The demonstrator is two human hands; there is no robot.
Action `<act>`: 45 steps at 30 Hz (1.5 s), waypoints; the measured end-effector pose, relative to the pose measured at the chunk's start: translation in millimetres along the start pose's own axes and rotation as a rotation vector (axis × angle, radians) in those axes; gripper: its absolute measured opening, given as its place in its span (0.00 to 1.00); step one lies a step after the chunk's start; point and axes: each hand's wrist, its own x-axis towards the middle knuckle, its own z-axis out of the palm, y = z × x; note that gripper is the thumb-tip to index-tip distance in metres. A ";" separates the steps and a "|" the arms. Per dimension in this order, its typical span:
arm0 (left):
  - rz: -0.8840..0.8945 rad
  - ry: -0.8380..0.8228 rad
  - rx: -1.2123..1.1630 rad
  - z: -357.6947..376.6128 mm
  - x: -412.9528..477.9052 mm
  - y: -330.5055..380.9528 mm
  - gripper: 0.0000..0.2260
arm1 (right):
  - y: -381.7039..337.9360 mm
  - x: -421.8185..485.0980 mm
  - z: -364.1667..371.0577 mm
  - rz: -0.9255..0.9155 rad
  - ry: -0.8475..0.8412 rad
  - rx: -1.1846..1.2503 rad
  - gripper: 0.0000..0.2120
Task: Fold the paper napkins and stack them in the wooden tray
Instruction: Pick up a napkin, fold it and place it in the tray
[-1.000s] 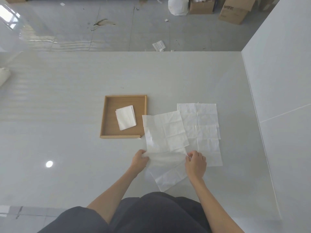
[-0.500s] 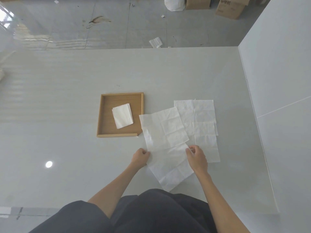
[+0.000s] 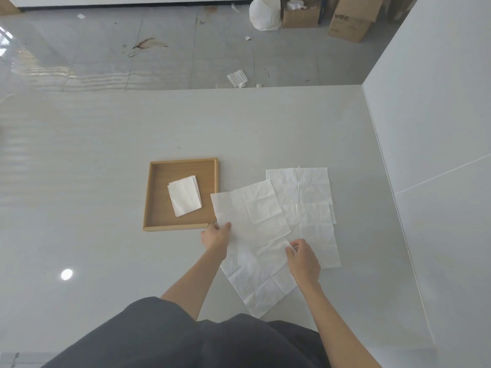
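Head view: wooden tray [image 3: 175, 227] sits on the white table [image 3: 93, 197], left of the work area, with one folded napkin [image 3: 184, 195] lying tilted on its floor, apart from all four walls. Just right of the tray a large napkin [image 3: 259, 272] lies spread at an angle on the table; its far left corner laps over the tray's right wall and its near corner points toward the person's dark clothing. Left hand [image 3: 216, 236] pinches the napkin's left edge, fingers curled onto the paper close to the tray's near right corner. Right hand [image 3: 303, 257] pinches the right edge, thumb and fingertips closed on the paper. A crease line runs across the sheet between the two hands; cannot tell whether the far part is a doubled layer. Two more unfolded napkins lie flat to the right, one farther back [image 3: 300, 185] and one nearer [image 3: 318, 235], overlapping each other and partly tucked under the large napkin. Cardboard boxes [image 3: 348, 19] stand on the floor beyond the table.
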 end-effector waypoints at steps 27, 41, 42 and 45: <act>0.507 -0.116 0.134 -19.9 -44.8 35.9 0.09 | -81.8 46.5 -36.6 -0.141 0.124 0.169 0.04; 1.179 -0.411 0.763 -192.9 -177.5 184.0 0.08 | -164.0 -38.9 -143.4 -0.625 -0.321 0.333 0.49; 1.202 -0.404 0.767 -210.4 -188.4 192.3 0.07 | -188.0 -47.5 -147.9 -0.655 -0.406 0.399 0.48; 1.252 -0.341 0.756 -264.9 -207.5 206.3 0.06 | -244.7 -73.8 -149.9 -0.715 -0.547 0.544 0.27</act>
